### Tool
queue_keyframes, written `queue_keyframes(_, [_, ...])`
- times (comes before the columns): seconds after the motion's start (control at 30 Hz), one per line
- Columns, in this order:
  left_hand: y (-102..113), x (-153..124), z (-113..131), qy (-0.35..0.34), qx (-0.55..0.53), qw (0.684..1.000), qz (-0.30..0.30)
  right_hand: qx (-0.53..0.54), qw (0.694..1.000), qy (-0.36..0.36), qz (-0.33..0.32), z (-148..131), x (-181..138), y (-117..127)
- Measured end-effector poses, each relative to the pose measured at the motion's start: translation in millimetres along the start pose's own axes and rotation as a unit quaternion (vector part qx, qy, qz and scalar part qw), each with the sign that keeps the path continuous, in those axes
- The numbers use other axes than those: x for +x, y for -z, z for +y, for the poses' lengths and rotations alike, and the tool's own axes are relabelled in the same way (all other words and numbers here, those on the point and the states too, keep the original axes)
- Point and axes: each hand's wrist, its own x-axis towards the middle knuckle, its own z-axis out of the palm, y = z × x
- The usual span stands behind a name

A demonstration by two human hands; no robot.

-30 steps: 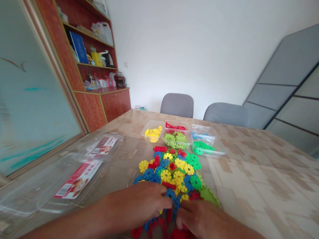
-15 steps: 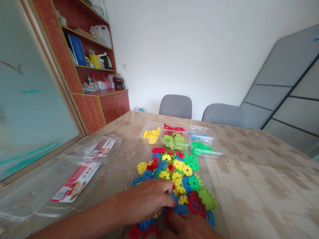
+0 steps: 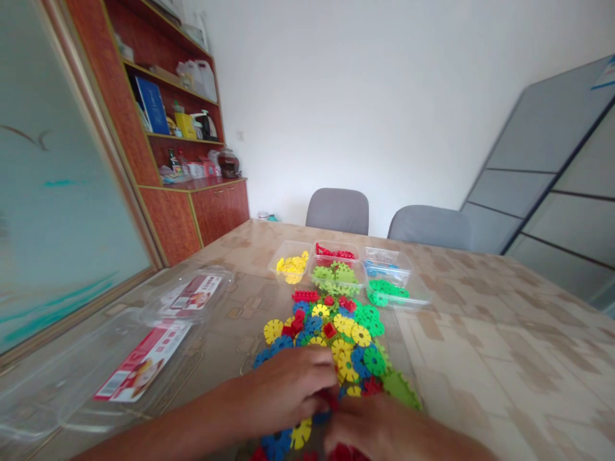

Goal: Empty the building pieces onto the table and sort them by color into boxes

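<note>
A loose pile of plastic interlocking pieces lies in front of me, with yellow notched discs, blue notched discs, green notched discs and red pieces. Over the pile's near part, my left hand has its fingers curled on a red plastic piece, mostly hidden. My right hand meets those fingertips from the right, bent and blurred; what it grips is hidden. More red pieces lie under its near side. A light-green toothed piece sits just beyond it.
Clear tubs behind the pile hold sorted pieces: yellow, red, light green, blue and green. Clear plastic lids with labels lie at left. Two grey chairs stand at the table's far side.
Both hands have drawn closer together over the pile, the right moving up and to the right. The red grid-like piece beside it is now mostly covered. The view has tilted slightly.
</note>
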Motion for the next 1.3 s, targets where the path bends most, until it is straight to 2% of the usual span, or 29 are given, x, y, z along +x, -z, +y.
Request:
queue_keyframes(0.1, [0,2,-6,0.07,-0.101,0.99,0.07,0.092,0.991,-0.083,0.041,-2,-3,25])
queue_keyframes(0.2, [-2,5,-12,0.091,-0.252,0.956,0.121,0.142,0.976,-0.112,0.124,13,-3,35])
queue_keyframes(0.3, [-8,7,-16,0.078,-0.393,0.908,0.121,0.18,0.957,-0.113,0.197,30,1,30])
queue_keyframes(0.37, [-12,8,-18,0.082,-0.436,0.889,0.114,0.221,0.949,-0.101,0.202,36,5,24])
queue_keyframes(0.63, [-17,8,-21,0.124,-0.476,0.865,0.105,0.385,0.902,-0.053,0.187,38,11,11])
queue_keyframes(0.77, [-23,11,-21,0.15,-0.478,0.859,0.105,0.451,0.88,-0.077,0.128,38,13,10])
queue_keyframes(0.87, [-26,13,-23,0.168,-0.461,0.862,0.123,0.475,0.866,-0.09,0.126,43,14,7])
queue_keyframes(1.03, [-19,15,-25,0.189,-0.453,0.86,0.139,0.47,0.863,-0.1,0.156,58,15,7])
queue_keyframes(1.13, [-18,16,-25,0.18,-0.488,0.846,0.119,0.474,0.865,-0.093,0.136,61,18,6])
queue_keyframes(1.23, [-23,17,-26,0.171,-0.523,0.826,0.126,0.467,0.874,-0.059,0.12,60,23,3])
queue_keyframes(1.3, [-25,16,-27,0.163,-0.513,0.833,0.127,0.446,0.883,-0.063,0.13,58,25,2])
